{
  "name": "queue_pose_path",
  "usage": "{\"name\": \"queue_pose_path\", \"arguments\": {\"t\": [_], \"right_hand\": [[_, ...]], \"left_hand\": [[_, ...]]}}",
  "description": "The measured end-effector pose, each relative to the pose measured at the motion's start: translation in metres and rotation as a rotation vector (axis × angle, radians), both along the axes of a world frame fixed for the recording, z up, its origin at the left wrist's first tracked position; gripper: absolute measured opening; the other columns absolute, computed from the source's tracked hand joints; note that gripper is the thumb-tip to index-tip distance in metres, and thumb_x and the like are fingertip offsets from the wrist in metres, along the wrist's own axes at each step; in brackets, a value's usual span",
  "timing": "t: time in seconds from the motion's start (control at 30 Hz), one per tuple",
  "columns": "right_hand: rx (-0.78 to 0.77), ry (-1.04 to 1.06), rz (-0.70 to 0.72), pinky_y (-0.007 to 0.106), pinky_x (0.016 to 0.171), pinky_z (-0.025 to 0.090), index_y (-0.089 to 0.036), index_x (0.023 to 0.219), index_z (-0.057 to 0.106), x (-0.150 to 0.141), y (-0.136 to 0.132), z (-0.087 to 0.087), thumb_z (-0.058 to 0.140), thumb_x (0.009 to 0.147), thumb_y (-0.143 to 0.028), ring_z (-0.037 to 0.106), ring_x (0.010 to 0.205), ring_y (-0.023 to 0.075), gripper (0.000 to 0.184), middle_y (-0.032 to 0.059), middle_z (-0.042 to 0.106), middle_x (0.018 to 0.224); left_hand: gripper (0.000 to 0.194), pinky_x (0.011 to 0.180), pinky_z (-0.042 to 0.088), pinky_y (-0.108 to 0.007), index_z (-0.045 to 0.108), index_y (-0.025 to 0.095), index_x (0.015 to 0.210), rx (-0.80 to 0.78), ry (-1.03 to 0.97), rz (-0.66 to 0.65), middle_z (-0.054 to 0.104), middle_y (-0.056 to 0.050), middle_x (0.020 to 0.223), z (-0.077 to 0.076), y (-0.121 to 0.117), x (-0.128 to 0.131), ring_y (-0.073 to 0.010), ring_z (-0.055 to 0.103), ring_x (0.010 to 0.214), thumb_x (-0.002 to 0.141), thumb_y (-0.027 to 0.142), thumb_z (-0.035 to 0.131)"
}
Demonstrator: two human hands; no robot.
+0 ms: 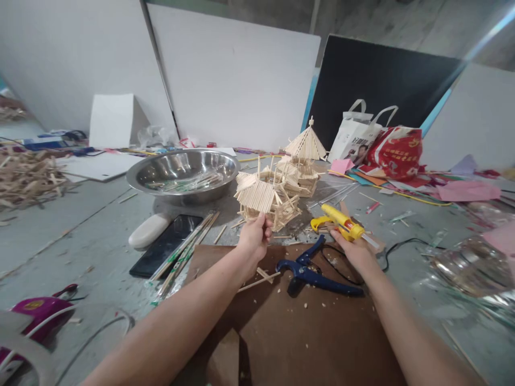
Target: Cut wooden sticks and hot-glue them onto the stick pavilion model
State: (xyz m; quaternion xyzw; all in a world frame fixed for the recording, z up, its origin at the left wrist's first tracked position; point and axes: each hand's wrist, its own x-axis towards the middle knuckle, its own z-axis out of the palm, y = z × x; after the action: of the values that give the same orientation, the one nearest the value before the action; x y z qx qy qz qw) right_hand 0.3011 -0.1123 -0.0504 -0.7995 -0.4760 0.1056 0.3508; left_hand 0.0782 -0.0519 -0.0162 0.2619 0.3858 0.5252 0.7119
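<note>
My left hand (256, 236) is closed on the lower front edge of a pavilion model (259, 194) built from thin wooden sticks, with a slatted roof and several short posts on top. Behind it stands a second stick model (306, 147) with a pointed roof. My right hand (354, 247) grips a yellow hot glue gun (341, 221), its clear glue stick poking out of the back end. Between my forearms, a blue pipe cutter (314, 276) lies with its handles spread on a brown board (322, 332). Loose sticks and crumbs lie around it.
A steel basin (140, 179) with packaged sticks stands at the back left. Nearer are a black phone (161, 252), a white oval case (148, 230) and stick bundles (187, 252). Bags (396, 153) and coloured paper lie back right, a clear plastic bottle (470, 265) at right.
</note>
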Motion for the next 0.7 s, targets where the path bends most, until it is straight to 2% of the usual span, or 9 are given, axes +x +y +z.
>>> {"name": "queue_pose_path", "arguments": {"t": [0.13, 0.33, 0.5, 0.7], "right_hand": [[-0.064, 0.033, -0.031, 0.035, 0.080, 0.039, -0.018, 0.099, 0.058, -0.001, 0.000, 0.002, 0.043, 0.063, -0.059, 0.052, 0.096, 0.0267, 0.057, 0.0086, 0.061, 0.098], [-0.052, 0.017, -0.005, 0.038, 0.081, 0.038, -0.017, 0.099, 0.058, -0.001, 0.000, 0.001, 0.041, 0.063, -0.061, 0.052, 0.095, 0.0275, 0.059, 0.0090, 0.061, 0.097], [-0.055, 0.021, -0.013, 0.037, 0.076, 0.041, -0.018, 0.100, 0.057, 0.001, 0.001, -0.004, 0.041, 0.061, -0.062, 0.056, 0.088, 0.0259, 0.060, 0.0071, 0.062, 0.090], [-0.055, 0.003, 0.032, 0.037, 0.080, 0.038, -0.022, 0.099, 0.058, -0.001, -0.002, -0.004, 0.041, 0.064, -0.060, 0.054, 0.093, 0.0254, 0.055, 0.0055, 0.063, 0.092]], "left_hand": [[0.015, 0.032, 0.022, -0.016, 0.041, 0.015, 0.062, -0.030, -0.019, 0.036, 0.046, 0.005, 0.048, 0.002, -0.001, 0.010, -0.0019, 0.032, 0.031, 0.076, 0.019, 0.043], [0.018, 0.031, 0.021, -0.016, 0.038, 0.015, 0.060, -0.041, 0.011, 0.067, 0.045, 0.006, 0.047, 0.003, 0.000, 0.019, -0.0021, 0.031, 0.030, 0.077, 0.022, 0.043], [0.020, 0.030, 0.020, -0.015, 0.037, 0.016, 0.060, 0.047, 0.049, 0.062, 0.045, 0.006, 0.046, -0.006, 0.004, 0.019, -0.0020, 0.031, 0.029, 0.075, 0.026, 0.046], [0.024, 0.030, 0.022, -0.015, 0.038, 0.016, 0.060, 0.156, 0.073, 0.027, 0.045, 0.007, 0.045, -0.016, 0.008, 0.014, -0.0018, 0.032, 0.030, 0.069, 0.033, 0.053]]}}
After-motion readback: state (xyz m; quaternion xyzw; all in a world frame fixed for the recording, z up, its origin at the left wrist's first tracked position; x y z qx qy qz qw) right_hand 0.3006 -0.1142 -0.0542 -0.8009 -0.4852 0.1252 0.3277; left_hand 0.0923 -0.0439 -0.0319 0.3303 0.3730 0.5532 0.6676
